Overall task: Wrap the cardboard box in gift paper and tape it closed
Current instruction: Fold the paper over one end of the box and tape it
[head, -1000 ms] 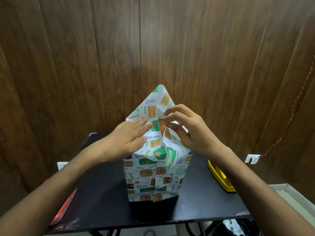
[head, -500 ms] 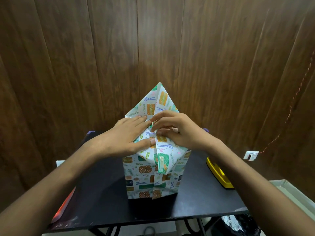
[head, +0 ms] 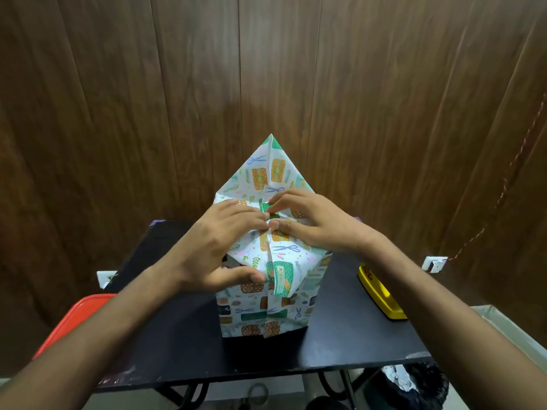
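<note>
A box wrapped in white gift paper [head: 266, 312] with green, orange and blue prints stands upright in the middle of a black table [head: 183, 344]. The cardboard itself is hidden under the paper. A triangular paper flap [head: 268, 170] sticks up at the far side of the top. My left hand [head: 219, 247] lies flat on the folded-in left flap, its thumb against the box's front top edge. My right hand [head: 307, 223] presses the right flap down with straight fingers. The fingertips of both hands meet at the middle of the top.
A yellow tape dispenser [head: 380, 294] lies on the table's right edge. A red tray [head: 74, 318] sticks out at the left edge. A dark wood-panel wall stands close behind. A black bag [head: 414, 383] sits on the floor at the lower right.
Both hands have pushed the side flaps down flat onto the top of the box and moved together at its middle. The far triangular flap still stands up.
</note>
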